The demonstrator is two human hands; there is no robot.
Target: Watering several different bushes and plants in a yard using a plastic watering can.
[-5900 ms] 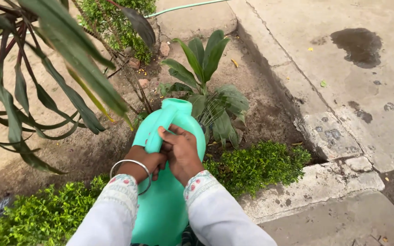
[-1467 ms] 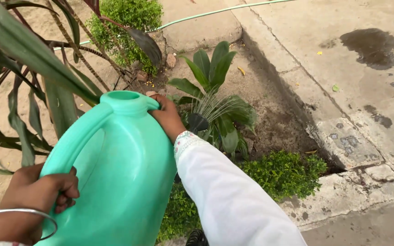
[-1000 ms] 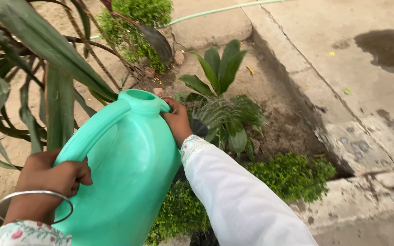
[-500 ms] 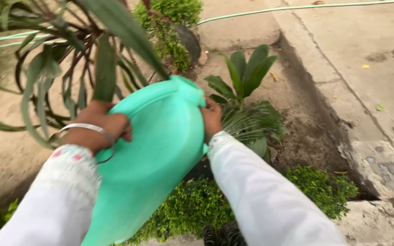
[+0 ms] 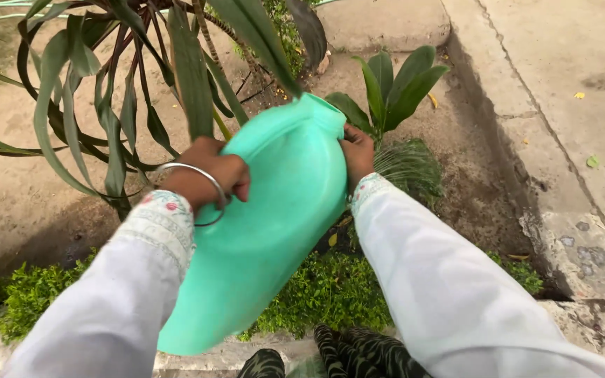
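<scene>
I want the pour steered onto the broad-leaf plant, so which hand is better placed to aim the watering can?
Probably the right hand: it holds the green watering can near its mouth, beside the broad-leaf plant. The left hand is farther back on the handle side, better for carrying weight.

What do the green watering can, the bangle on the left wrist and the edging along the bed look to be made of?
Watering can: probably moulded plastic, with one even mint colour and a smooth, softly glossy skin. Bangle on the left hand: likely metal, a thin silvery ring with bright glints. Edging: seemingly concrete or stone, grey, rough, pitted and chipped. The right hand grips the can near its top.
</scene>
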